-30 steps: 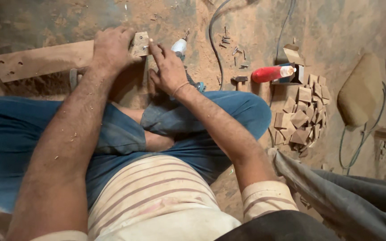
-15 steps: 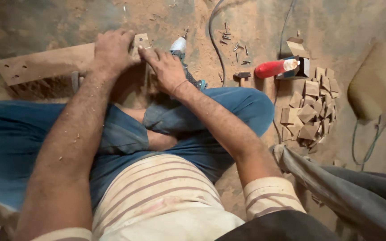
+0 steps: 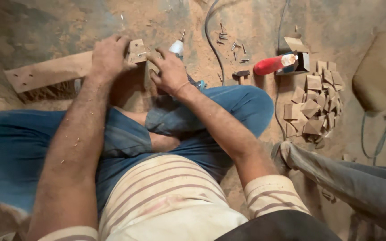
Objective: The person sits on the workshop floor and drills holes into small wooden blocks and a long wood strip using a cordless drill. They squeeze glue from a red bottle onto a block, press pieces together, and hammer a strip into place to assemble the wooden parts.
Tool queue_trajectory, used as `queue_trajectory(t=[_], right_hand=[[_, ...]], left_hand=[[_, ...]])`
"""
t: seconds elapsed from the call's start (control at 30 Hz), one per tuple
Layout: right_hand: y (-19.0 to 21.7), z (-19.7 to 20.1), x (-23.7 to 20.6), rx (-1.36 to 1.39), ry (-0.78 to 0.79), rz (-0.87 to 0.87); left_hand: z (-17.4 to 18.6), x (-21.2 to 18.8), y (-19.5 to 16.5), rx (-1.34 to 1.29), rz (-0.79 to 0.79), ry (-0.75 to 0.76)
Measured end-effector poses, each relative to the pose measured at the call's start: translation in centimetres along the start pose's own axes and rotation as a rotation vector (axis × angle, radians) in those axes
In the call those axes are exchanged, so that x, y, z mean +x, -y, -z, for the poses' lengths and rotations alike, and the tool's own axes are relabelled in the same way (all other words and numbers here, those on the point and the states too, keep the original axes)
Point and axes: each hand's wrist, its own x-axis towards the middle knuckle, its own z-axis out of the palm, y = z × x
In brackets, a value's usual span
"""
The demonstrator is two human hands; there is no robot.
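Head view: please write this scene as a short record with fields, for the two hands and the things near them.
left hand: the left hand presses on a small pale wooden block at the end of a long flat wooden board
right hand: the right hand grips something beside the block; a white-tipped power tool shows just behind it
floor right: a red bottle with a clear cap lies by a pile of small square wooden pieces
floor far: loose dark nails or screws
ground: sawdust-covered floor

On the dusty floor [image 3: 358,13] lie a red bottle [image 3: 271,64] beside a small box [image 3: 298,60], a heap of wood blocks [image 3: 316,109], scattered screws [image 3: 235,44], a black cable [image 3: 211,31] and a tan pad [image 3: 378,73].
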Motion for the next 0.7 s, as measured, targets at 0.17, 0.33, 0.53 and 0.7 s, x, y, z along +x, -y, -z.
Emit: queue_trajectory(t=[0.17, 0.33, 0.53, 0.7], right_hand=[[1.0, 2.4, 1.2, 0.633, -0.107, -0.334], [3.7, 7.2, 2.4, 0.490, -0.404, -0.038], [4.8, 9.4, 2.4, 0.397, -0.384, 0.033], [4.1, 8.2, 2.4, 0.444, -0.370, 0.104]], left_hand=[[3.2, 1.4, -0.4, -0.197, -0.014, -0.049], [8.5, 2.5, -3.8, -0.589, 0.113, 0.013], [11.4, 2.1, -5.9, -0.882, 0.212, 0.167], [10.5, 2.1, -5.4, -0.994, 0.183, 0.294]])
